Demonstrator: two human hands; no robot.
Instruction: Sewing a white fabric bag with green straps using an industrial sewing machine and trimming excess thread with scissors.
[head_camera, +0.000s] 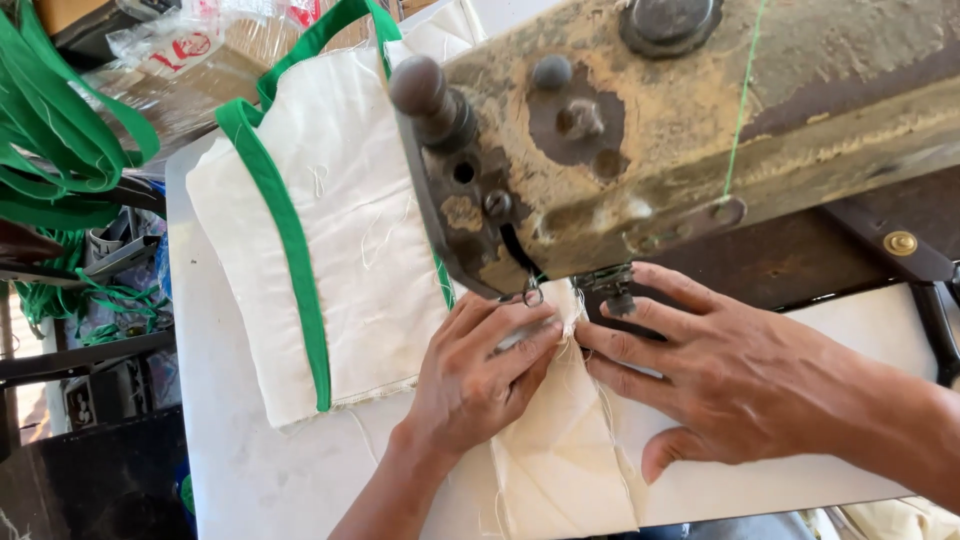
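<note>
Cream cloth piece (560, 470) lies flat on the white table (215, 400), running from the near table edge up under both hands to the needle area of the sewing machine.

Sewing machine head (680, 120): largest item in view, worn tan paint, dark knobs, directly above and beyond both hands. Green thread (745, 90) runs down its face, above the right hand.

Stack of finished cream pieces (340, 240) with green binding (285, 240): on the table left of and beyond the left hand, its lower edge just beside the left wrist.

Loose green strapping (50, 130): heaped well off to the left of the left hand, past the table edge.

Right hand (720, 385): palm down on the cloth piece, fingers spread and extended leftward, fingertips pressing the fabric just below the presser foot (612, 292). Nothing gripped; flat pressure only.

Left hand (480, 375): palm down on the same cloth piece, fingers together, pointing toward the right hand. Fingertips of the two hands near, almost touching, at the fold of cloth under the needle. No grasp visible; pressing flat.

Thread guide ring (533, 295): small metal loop just beyond the left fingertips.
</note>
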